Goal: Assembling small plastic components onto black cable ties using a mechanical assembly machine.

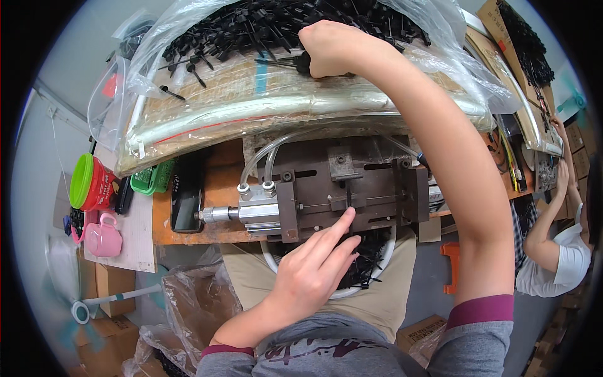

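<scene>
My left hand (306, 276) reaches over the front of a dark metal press fixture (317, 157), fingers stretched out. Its index fingertip is at a thin black plastic piece (350, 191) standing in the small middle block of the fixture. Farther off, my right hand (333, 50) is closed like a fist round a bunch of black plastic pieces with thin stems (301, 63), which stick out to its left. It hovers at the edge of a big heap of similar pieces (245, 31) in a plastic-lined tray (220, 116). My right fingertips are hidden.
A silver air cylinder (259, 210) with clear hoses joins the fixture's left side. A white-rimmed tub (370, 276) of black pieces sits in my lap. On the left are a black phone (186, 195), a green basket (154, 179) and a pink cup (103, 235). Another person (556, 251) works at far right.
</scene>
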`<state>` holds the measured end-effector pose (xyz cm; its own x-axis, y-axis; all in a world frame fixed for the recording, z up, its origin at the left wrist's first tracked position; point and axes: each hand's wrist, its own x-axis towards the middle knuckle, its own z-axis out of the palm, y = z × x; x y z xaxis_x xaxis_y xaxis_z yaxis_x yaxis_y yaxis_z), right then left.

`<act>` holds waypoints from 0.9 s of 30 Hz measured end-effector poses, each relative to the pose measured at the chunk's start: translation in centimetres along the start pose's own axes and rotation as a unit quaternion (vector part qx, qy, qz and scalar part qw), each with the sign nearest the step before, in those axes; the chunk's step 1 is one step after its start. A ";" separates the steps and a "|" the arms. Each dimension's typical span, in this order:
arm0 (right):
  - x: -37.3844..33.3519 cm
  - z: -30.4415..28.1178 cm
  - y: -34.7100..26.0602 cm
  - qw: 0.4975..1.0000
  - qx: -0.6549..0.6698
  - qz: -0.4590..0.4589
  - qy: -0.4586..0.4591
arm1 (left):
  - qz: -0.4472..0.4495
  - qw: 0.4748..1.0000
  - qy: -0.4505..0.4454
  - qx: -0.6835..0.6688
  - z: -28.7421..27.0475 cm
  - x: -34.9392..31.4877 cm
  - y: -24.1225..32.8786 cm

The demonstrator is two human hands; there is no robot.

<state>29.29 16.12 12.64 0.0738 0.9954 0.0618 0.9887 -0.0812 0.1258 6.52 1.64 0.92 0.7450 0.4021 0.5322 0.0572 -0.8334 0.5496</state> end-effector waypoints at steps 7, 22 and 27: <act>-1.8 0.2 0.7 0.996 -0.054 -0.067 0.010 | 0.004 0.996 -0.011 0.092 1.7 -0.5 -0.4; -9.1 -1.7 5.0 0.728 0.668 0.022 0.154 | -0.024 0.991 -0.070 0.111 0.8 0.6 -0.2; -15.1 0.3 0.6 0.619 0.775 0.037 0.118 | -0.001 0.998 0.067 -0.006 -1.0 0.9 0.2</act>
<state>28.82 1.03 11.48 0.2866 0.9415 0.1771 -0.0660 0.2038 -0.9768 6.56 2.23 2.20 0.6497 0.4507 0.6122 0.0490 -0.8285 0.5579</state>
